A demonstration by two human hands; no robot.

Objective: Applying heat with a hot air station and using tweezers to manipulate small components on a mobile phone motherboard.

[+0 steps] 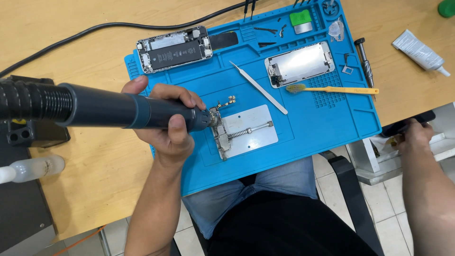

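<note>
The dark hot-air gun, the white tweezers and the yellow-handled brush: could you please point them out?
dark hot-air gun [118, 110], head view, middle of its barrel.
white tweezers [259, 88], head view, mid-length of the blades.
yellow-handled brush [341, 89], head view, on its handle.

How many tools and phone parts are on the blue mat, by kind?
Opened phone body: 1
Screen panel: 1
Tweezers: 1
Yellow brush: 1
Board holder: 1
Hot-air handle, in left hand: 1
Total: 6
</note>
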